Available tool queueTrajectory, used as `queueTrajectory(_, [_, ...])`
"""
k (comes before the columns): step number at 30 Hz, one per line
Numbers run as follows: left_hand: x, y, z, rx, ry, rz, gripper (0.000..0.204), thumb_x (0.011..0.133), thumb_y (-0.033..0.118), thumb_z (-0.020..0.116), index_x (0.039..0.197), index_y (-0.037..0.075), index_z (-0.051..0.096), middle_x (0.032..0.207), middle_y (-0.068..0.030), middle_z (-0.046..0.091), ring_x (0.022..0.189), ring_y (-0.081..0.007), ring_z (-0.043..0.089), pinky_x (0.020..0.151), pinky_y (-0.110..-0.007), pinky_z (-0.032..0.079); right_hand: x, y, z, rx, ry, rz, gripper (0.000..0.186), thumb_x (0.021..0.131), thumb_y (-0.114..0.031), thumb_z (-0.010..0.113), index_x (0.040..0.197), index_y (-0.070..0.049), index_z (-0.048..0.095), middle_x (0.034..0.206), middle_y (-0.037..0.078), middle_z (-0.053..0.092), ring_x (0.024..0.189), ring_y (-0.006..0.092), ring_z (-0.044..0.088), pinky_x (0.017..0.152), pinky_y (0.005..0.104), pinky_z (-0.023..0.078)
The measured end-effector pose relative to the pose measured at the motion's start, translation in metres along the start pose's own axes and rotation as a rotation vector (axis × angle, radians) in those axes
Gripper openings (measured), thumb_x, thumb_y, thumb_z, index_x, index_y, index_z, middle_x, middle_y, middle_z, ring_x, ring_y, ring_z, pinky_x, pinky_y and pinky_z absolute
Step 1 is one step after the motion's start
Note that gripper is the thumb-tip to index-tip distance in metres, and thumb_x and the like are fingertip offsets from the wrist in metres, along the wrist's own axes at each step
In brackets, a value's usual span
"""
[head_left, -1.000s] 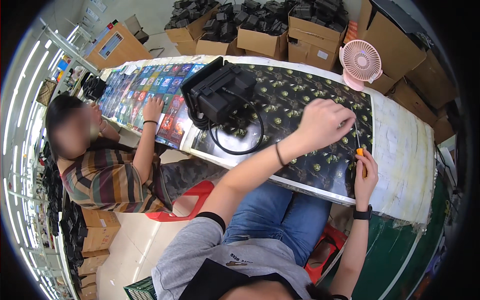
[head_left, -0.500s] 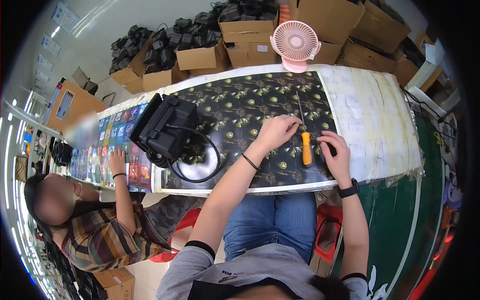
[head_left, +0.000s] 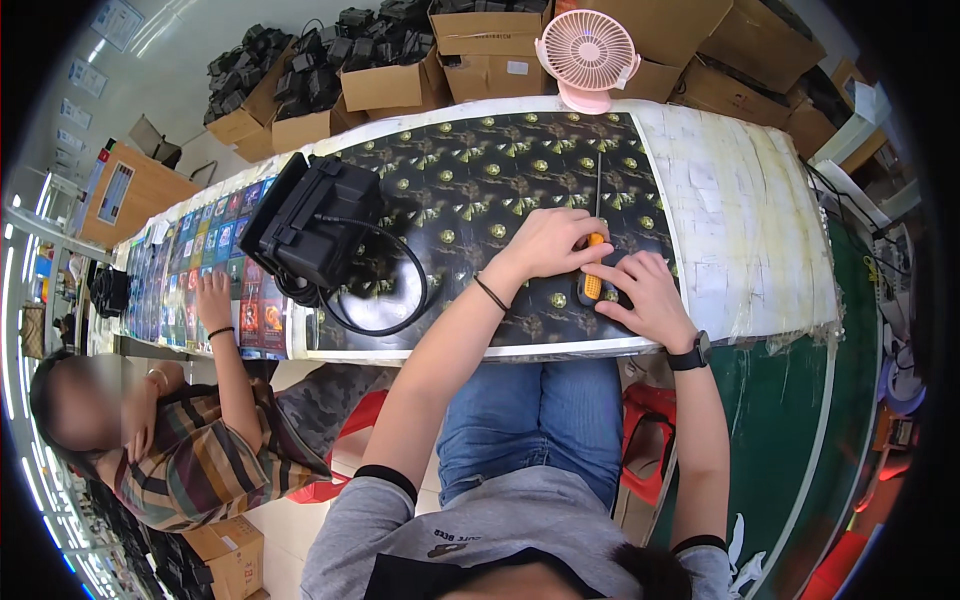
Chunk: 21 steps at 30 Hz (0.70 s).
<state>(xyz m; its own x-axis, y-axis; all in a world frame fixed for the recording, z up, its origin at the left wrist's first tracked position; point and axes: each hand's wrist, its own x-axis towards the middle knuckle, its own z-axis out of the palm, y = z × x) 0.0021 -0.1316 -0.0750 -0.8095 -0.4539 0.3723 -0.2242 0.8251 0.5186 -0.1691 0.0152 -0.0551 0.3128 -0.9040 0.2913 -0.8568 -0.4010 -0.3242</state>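
A screwdriver with a yellow-orange handle and a long thin shaft points away from me on the dark patterned sheet. The fingers of my left hand are closed at the top of its handle, close to the shaft. From the right, my right hand bends its fingers and thumb around the lower handle, partly hiding it. Further left stands a black plastic box with a flap, its looped black cable lying on the sheet.
A pink fan stands at the table's far edge. Behind it are cardboard boxes filled with black devices. On the left sits another person, one hand on the colourful printed sheet. Red stools are below the table.
Both hands have come onto the screwdriver handle, which lay free between them before. My right hand moved left to it. The whole view has shifted slightly.
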Motion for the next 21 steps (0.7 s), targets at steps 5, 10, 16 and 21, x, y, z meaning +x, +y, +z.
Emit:
queueTrajectory(5, [-0.001,0.003,-0.001,-0.182,0.034,-0.059,0.03,0.084,0.04,0.071,0.093,0.011,0.067,0.076,-0.0055,0.065,0.066,-0.0221,0.065,0.059,-0.032,0.051,-0.001,0.002,-0.001,0.037,0.02,-0.009,0.036,0.085,-0.037,0.07,0.116,-0.019,0.067,0.087,0.005,0.055,0.088,0.0253,0.052,0.084,0.0372,0.039])
queueTrajectory(10, [0.003,-0.005,0.002,-0.41,0.187,-0.036,0.028,0.08,0.023,0.079,0.098,0.008,0.064,0.086,-0.0034,0.07,0.076,-0.016,0.068,0.065,-0.028,0.051,0.0,0.002,0.0,0.116,0.068,0.048,0.036,0.083,-0.029,0.072,0.118,-0.022,0.066,0.09,0.005,0.057,0.089,0.0245,0.055,0.084,0.0365,0.041])
queueTrajectory(16, [0.007,-0.01,0.01,-0.515,0.283,-0.05,0.034,0.077,0.014,0.082,0.103,0.007,0.06,0.097,-0.0024,0.068,0.078,-0.011,0.062,0.068,-0.024,0.048,-0.003,0.005,0.003,0.179,0.116,0.136,0.041,0.085,-0.013,0.068,0.125,-0.022,0.064,0.104,0.007,0.06,0.093,0.0256,0.059,0.084,0.0374,0.046])
queueTrajectory(21, [0.01,-0.012,0.01,-0.617,0.342,-0.094,0.044,0.078,0.014,0.081,0.11,0.008,0.052,0.096,-0.0026,0.071,0.082,-0.011,0.067,0.068,-0.024,0.047,0.0,0.01,0.002,0.233,0.134,0.143,0.042,0.087,-0.011,0.066,0.127,-0.02,0.062,0.108,0.009,0.061,0.097,0.0278,0.059,0.086,0.0382,0.046])
